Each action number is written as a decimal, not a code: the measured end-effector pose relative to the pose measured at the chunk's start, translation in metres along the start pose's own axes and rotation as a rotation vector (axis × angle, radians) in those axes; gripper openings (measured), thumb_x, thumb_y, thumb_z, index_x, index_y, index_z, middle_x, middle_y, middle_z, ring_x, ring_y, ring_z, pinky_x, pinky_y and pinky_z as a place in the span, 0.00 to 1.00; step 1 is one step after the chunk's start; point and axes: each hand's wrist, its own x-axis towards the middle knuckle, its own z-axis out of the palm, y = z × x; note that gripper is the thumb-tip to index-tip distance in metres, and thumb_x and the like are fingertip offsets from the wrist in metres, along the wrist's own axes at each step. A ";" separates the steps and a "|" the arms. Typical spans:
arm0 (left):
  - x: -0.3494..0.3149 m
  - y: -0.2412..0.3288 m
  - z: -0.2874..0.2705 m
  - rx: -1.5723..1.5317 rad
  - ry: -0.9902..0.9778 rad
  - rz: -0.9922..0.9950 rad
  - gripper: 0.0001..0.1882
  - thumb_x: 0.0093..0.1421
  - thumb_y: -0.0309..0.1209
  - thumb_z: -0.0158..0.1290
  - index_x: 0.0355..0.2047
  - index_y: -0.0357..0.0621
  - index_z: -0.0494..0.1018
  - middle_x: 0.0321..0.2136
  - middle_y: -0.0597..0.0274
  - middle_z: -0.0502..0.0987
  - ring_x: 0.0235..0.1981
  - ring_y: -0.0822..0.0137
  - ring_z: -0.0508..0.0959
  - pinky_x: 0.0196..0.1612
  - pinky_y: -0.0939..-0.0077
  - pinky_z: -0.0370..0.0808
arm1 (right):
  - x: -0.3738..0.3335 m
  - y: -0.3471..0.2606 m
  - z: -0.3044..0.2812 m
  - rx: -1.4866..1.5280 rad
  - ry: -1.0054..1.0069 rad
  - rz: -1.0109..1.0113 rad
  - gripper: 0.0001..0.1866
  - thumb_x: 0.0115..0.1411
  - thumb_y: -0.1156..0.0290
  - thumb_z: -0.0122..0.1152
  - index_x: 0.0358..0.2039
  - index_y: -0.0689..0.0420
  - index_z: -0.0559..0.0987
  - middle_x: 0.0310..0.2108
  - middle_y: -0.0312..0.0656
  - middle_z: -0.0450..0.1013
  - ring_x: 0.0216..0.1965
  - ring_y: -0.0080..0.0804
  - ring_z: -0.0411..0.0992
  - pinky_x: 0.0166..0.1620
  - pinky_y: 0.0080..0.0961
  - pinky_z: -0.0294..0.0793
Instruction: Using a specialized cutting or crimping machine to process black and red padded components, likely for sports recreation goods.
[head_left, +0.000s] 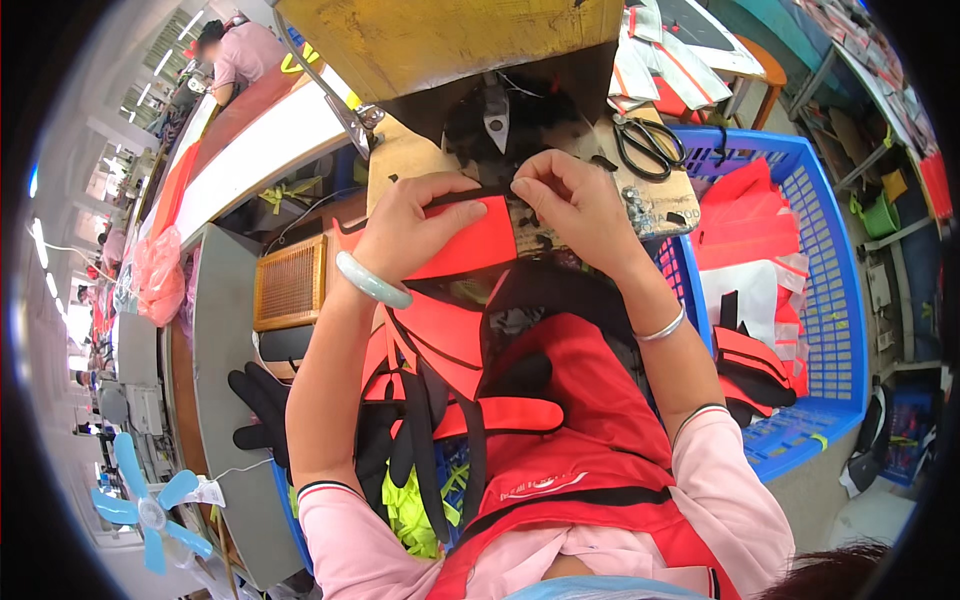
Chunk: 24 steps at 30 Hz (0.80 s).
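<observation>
My left hand (425, 225) is closed on a bright orange-red fabric piece (470, 243), thumb on top near its upper edge. A black strip (470, 195) runs along that edge. Beside it, my right hand (570, 200) pinches with thumb and forefinger at the strip's right end; whatever lies between those fingertips is too small to make out. Both hands are at the front of a worn wooden board (400, 160), just below a pointed metal part (496, 125) of a yellow-housed machine (460, 40). More orange-red and black pieces (440, 340) hang below my left hand.
Black-handled scissors (648, 145) lie on the board's right. A blue plastic basket (835, 300) with orange-red and white pieces stands at right. Black and neon-yellow pieces (410, 510) sit near my lap. A blue fan (150, 512) is at lower left; a person (245, 55) sits far left.
</observation>
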 end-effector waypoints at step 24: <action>0.045 -0.036 0.007 -0.248 0.006 -0.140 0.19 0.58 0.37 0.61 0.44 0.33 0.78 0.31 0.64 0.80 0.34 0.77 0.75 0.39 0.81 0.73 | 0.042 0.032 0.011 0.462 0.039 0.168 0.12 0.65 0.64 0.61 0.36 0.61 0.77 0.24 0.29 0.69 0.24 0.14 0.63 0.28 0.14 0.61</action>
